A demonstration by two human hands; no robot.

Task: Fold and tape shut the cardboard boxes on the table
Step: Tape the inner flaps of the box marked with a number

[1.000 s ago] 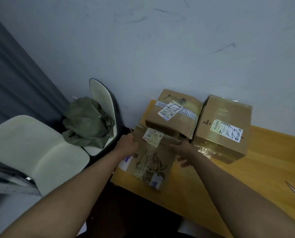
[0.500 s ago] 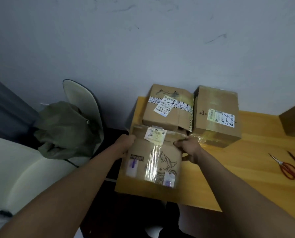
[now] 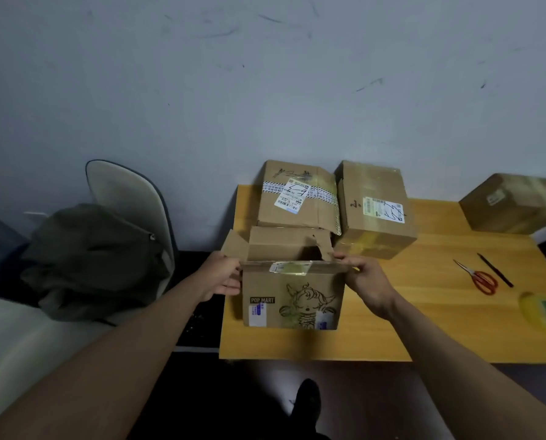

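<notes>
I've got the printed box (image 3: 292, 296) standing upright at the near left corner of the table (image 3: 424, 328), its top open and the flaps up. My left hand (image 3: 222, 277) grips the left end of the front flap, fingers curled round the edge. My right hand (image 3: 365, 279) pinches the right end of that same flap. Right behind it sits a taped box (image 3: 297, 198) with a white label, and beside that a second sealed box (image 3: 376, 211). A third box (image 3: 516, 203) sits far right. Scissors (image 3: 479, 277), a pen (image 3: 495, 269) and a tape roll (image 3: 545, 309) lie to my right.
</notes>
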